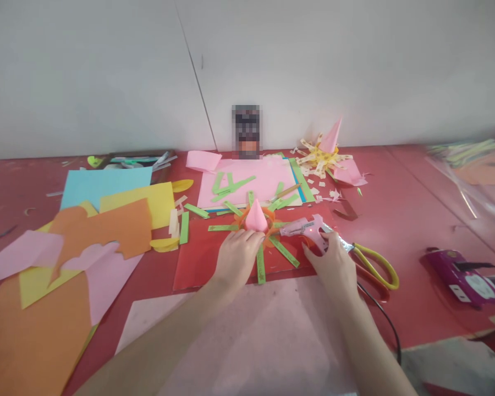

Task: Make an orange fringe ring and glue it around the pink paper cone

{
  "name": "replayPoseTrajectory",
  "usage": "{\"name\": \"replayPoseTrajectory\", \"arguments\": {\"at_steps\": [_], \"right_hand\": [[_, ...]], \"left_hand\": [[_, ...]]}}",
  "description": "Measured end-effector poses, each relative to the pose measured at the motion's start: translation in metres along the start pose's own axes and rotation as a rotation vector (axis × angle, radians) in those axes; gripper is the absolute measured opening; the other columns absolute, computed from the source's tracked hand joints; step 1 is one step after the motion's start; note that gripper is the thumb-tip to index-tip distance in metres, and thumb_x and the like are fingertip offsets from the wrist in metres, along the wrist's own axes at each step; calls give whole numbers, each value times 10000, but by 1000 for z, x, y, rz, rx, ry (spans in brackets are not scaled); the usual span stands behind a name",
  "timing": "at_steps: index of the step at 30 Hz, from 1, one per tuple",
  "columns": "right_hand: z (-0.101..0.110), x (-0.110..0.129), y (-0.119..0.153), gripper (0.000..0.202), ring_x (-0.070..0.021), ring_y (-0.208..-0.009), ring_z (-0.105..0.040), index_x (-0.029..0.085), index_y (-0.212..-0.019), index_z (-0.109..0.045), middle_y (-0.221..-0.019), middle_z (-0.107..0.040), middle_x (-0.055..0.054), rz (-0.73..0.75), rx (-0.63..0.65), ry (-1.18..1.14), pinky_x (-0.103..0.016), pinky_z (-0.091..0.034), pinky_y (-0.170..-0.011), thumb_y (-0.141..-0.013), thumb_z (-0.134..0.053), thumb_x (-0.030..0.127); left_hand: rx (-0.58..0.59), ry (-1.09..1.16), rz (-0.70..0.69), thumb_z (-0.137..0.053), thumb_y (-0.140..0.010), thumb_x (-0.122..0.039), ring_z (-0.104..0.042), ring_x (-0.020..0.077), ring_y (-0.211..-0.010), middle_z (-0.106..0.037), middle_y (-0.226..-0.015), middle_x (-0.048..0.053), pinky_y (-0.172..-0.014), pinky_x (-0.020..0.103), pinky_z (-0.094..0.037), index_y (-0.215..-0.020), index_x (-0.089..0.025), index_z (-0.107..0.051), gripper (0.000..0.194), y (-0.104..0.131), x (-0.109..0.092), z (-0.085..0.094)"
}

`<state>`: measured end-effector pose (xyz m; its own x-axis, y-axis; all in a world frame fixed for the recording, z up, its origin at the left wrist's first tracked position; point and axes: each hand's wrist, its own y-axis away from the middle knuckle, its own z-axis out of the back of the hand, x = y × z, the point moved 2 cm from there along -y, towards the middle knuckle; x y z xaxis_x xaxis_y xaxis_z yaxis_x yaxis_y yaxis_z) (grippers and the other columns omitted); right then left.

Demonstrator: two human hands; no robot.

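A pink paper cone (pixel 256 218) stands inside an orange paper ring (pixel 269 240), with several green paper strips (pixel 284 251) spread out from it like rays. Curled against the near side of the cone's base is my left hand (pixel 238 256), its fingertips partly hidden. My right hand (pixel 335 264) grips a pink hot glue gun (pixel 303 226), whose nozzle points left at the ring and strips. Yellow-handled scissors (pixel 375 267) lie just right of that hand. Under the paper piece is a red sheet (pixel 198 253).
Orange, yellow, pink and blue paper sheets (pixel 107 220) pile up on the left. At the back stands another decorated piece with a pink cone (pixel 332 137), beside paper scraps. A pencil (pixel 286 191) lies on pink sheets. A purple power strip (pixel 464 278) sits right; a black cord (pixel 390 322) crosses nearby.
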<state>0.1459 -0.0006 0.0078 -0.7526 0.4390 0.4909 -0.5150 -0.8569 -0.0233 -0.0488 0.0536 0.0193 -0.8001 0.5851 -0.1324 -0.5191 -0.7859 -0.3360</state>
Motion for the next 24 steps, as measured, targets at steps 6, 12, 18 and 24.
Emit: {"name": "replayPoseTrajectory", "arguments": {"at_steps": [6, 12, 18, 24], "right_hand": [[0, -1, 0, 383, -213, -801, -567, 226, -953, -454, -903, -595, -46, -3, 2, -4, -270, -362, -554, -682, -495, 493], [1, 0, 1, 386, -211, -815, -565, 228, -951, -453, -930, -593, -47, -5, -5, -27, -267, -360, -552, -676, -497, 495], [0, -1, 0, 380, -200, -789, -564, 232, -953, -452, -908, -591, -39, -23, 21, -3, -263, -363, -552, -679, -501, 490], [-1, -2, 0, 388, -204, -781, -566, 232, -960, -455, -897, -591, -37, -12, 12, 14, -260, -355, -540, -682, -489, 501]], "left_hand": [[-28, 16, 18, -437, -851, -218, -542, 141, -618, -655, -712, -2, -600, 293, -370, -801, -196, -608, 180, 0, 1, 0], [-10, 59, -4, -423, -855, -198, -550, 139, -638, -656, -719, -6, -613, 292, -367, -791, -200, -607, 194, -2, 2, -1], [13, 52, 6, -437, -848, -188, -551, 147, -654, -656, -722, -5, -611, 299, -362, -802, -198, -605, 175, -1, 2, 0], [-18, -1, -37, -422, -853, -177, -534, 144, -633, -650, -704, 2, -597, 295, -362, -808, -194, -604, 188, -1, 1, -1]]}}
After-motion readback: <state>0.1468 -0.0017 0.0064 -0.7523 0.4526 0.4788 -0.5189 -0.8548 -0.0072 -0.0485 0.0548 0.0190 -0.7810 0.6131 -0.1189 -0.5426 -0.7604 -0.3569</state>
